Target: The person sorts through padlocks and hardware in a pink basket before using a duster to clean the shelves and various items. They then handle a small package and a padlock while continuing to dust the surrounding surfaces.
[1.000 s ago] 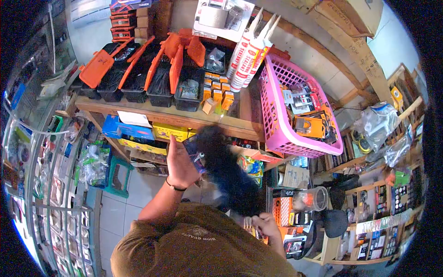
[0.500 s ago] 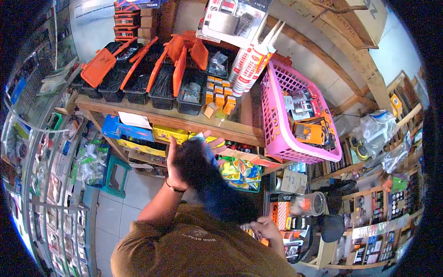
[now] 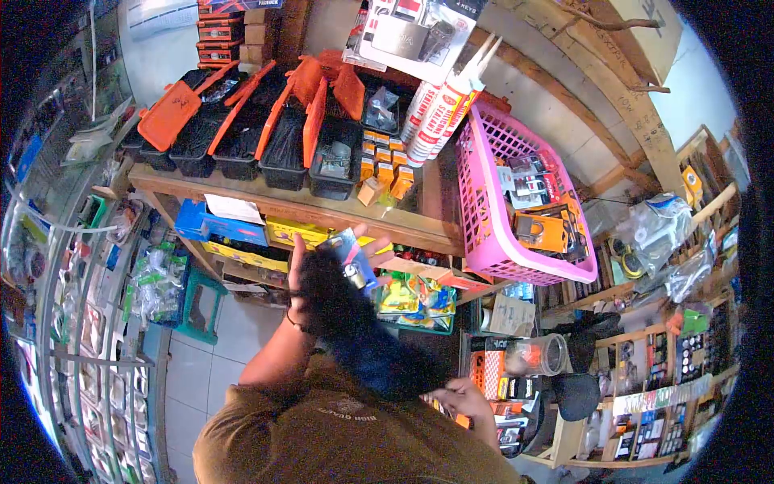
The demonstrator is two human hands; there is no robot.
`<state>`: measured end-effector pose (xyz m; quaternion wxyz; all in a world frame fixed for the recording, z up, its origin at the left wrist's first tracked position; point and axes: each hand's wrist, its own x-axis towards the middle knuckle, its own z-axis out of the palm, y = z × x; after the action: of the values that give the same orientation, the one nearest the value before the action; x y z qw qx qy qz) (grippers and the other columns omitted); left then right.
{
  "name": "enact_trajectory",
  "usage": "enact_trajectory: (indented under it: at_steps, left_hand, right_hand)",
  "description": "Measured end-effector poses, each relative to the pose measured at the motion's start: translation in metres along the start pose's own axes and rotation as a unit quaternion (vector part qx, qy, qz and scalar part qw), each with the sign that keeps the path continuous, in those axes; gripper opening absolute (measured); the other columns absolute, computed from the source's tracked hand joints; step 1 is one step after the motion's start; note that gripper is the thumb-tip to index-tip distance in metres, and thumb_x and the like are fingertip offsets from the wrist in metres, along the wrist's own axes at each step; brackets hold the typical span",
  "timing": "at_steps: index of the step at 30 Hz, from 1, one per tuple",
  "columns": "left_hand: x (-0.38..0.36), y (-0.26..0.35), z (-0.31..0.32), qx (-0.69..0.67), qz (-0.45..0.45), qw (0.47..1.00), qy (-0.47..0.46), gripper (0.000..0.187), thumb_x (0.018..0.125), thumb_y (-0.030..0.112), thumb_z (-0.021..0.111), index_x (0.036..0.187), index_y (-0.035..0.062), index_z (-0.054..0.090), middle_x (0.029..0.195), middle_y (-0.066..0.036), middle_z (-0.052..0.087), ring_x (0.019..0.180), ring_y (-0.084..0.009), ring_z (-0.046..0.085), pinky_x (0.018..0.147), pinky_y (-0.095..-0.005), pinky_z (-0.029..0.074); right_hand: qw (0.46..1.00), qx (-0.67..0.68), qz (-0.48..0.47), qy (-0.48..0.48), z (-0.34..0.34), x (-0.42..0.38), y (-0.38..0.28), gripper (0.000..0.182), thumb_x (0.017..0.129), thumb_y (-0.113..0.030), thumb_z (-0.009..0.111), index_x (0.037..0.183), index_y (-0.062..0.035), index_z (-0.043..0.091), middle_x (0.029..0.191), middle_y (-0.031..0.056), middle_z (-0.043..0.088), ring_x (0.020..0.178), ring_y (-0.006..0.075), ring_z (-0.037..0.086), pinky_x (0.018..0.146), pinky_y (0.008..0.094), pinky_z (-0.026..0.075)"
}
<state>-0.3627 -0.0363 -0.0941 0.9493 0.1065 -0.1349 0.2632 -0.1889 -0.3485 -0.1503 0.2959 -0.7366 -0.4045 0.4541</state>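
Note:
My left hand [image 3: 296, 284] holds a blue-backed blister pack [image 3: 351, 256] with a small metallic item in it. The pack rests on the palm, with the thumb at left and the fingers spread behind its right side. A dark, fluffy duster [image 3: 364, 339] slants across my front, its upper end over the palm and against the pack's left side, hiding part of both. Its lower end is at my right hand [image 3: 458, 397], whose fingers are closed round it. The handle is mostly hidden.
Black bins with orange lids [image 3: 284, 145], small orange boxes [image 3: 385, 165] and sealant tubes [image 3: 439, 121] stand on the wooden shelf [image 3: 314, 198]. A pink basket [image 3: 476, 218] of packaged goods is at right. A glass display case [image 3: 97, 363] stands left, near a green stool [image 3: 200, 302].
The duster's upper end has shifted slightly down and left across my left hand, uncovering more of the blister pack. My right hand stays near the same place.

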Motion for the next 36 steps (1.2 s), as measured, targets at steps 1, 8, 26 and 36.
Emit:
enact_trajectory:
  at_steps: [1,8,26,36]
  left_hand:
    - [-0.001,0.0,0.009,-0.134,0.017,0.99,0.029,0.092,0.071,0.072,0.033,0.132,0.0044,0.02,0.131,-0.026,0.025,0.119,-0.0393,0.03,0.097,-0.0547,0.022]
    - [0.002,0.003,0.008,0.04,0.005,0.998,-0.043,0.077,0.077,0.066,0.03,0.126,0.0061,0.036,0.127,-0.016,0.039,0.117,-0.0304,0.037,0.099,-0.0476,0.024]
    - [-0.003,0.003,0.014,-0.234,0.023,0.969,-0.073,0.074,0.079,0.061,0.033,0.128,0.0061,0.033,0.126,-0.013,0.041,0.117,-0.0302,0.037,0.097,-0.0489,0.026]
    - [-0.001,-0.002,0.012,-0.042,0.057,0.994,0.078,0.086,0.075,0.07,0.027,0.13,0.0036,0.026,0.13,-0.023,0.029,0.123,-0.0359,0.026,0.101,-0.0466,0.02]
  right_hand:
    - [0.999,0.02,0.021,0.046,-0.001,0.001,-0.012,0.031,0.08,-0.016,0.059,0.052,-0.0049,0.052,0.044,0.0001,0.047,0.037,0.0049,0.039,0.034,0.023,0.028]
    - [0.997,0.06,0.044,0.016,0.006,0.005,-0.033,0.034,0.081,-0.018,0.058,0.05,-0.006,0.05,0.044,0.0009,0.047,0.036,0.0056,0.038,0.034,0.0227,0.027]
    - [0.989,0.117,0.064,0.071,-0.005,0.002,-0.026,0.03,0.078,-0.016,0.062,0.053,-0.0055,0.051,0.047,-0.0047,0.042,0.045,0.0029,0.036,0.038,0.0239,0.026]
    - [0.992,0.076,0.087,-0.047,0.001,0.0,-0.045,0.028,0.081,-0.019,0.059,0.056,-0.0056,0.055,0.049,-0.0038,0.047,0.044,0.0042,0.038,0.039,0.0219,0.028]
